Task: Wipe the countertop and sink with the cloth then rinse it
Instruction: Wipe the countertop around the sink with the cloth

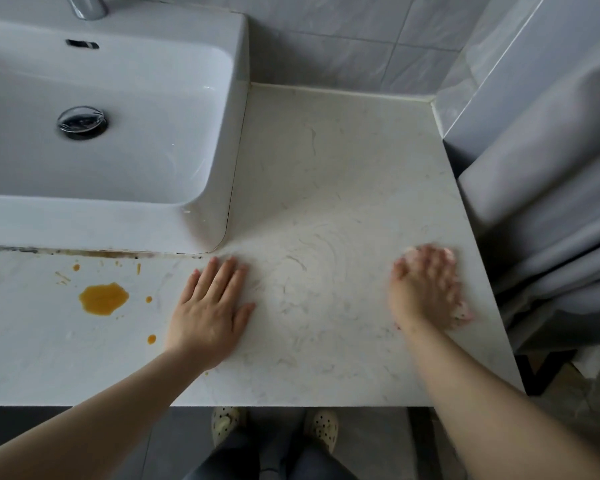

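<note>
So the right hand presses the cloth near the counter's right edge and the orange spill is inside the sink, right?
No: the head view shows the orange spill on the countertop, in front of the sink. The rest holds.

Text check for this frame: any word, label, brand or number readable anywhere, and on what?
None readable: no text shows on the sink, faucet, countertop or curtain.
The cloth under the right hand is motion-blurred; any print there cannot be told.
</note>
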The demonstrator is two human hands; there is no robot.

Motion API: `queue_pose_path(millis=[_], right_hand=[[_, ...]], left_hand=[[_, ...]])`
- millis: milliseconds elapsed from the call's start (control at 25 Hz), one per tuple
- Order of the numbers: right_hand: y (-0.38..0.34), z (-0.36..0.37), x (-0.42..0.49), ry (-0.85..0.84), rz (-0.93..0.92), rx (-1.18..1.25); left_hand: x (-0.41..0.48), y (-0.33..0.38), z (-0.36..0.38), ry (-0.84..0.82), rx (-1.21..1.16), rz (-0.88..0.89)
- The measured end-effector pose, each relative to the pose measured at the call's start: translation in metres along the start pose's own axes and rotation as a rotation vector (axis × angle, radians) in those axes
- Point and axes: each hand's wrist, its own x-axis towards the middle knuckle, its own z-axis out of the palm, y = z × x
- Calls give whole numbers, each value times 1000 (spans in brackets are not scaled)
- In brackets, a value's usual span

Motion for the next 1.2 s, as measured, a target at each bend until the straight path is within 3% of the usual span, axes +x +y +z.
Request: queue_pose_path(millis=[40,120,200,240,320,440,520,560,720,840,920,960,1080,1120,1200], right_hand=[[-25,8,-15,23,-96,14],[-70,27,-57,105,-465,26],[-85,35,-82,-8,-802,-55],[-80,30,-76,-75,-868,-110],[-54,21,-43,-82,-799,-144],[-9,3,1,-56,-401,-133],[-13,2,2,-33,-206,-87],[-28,7,-4,-26,-201,-67],[-117,36,-59,-32,-758,-32],[-147,35,-91,-201,-931,-64],[-139,33,-77,-144,-1079,-150],[-134,31,-63,-142,-1072,-178],[-136,32,-40,-66,-760,-120],[-143,36,-47,-29,-749,-82],[-156,45,-74,-78,-918,-86]], left_hand=[[-1,1,0,7,-5,-26],[-1,1,0,4,-2,-55],[0,0,-2,-16,9,-44],[0,-2,-2,-22,14,-30],[-2,-8,-1,-33,32,10],[-4,-12,-1,-43,60,46],[-4,-16,-3,-66,61,66],[-4,-20,-4,-77,61,86],[-7,-29,-10,-80,-1,-11],[-7,-27,-12,-91,-18,-74],[-7,-29,-12,-90,-9,-47],[-8,-31,-12,-77,-8,-28],[-9,-31,-10,-19,-21,-29],[-10,-30,-8,-13,-26,-44],[-9,-27,-9,-17,-37,-83]])
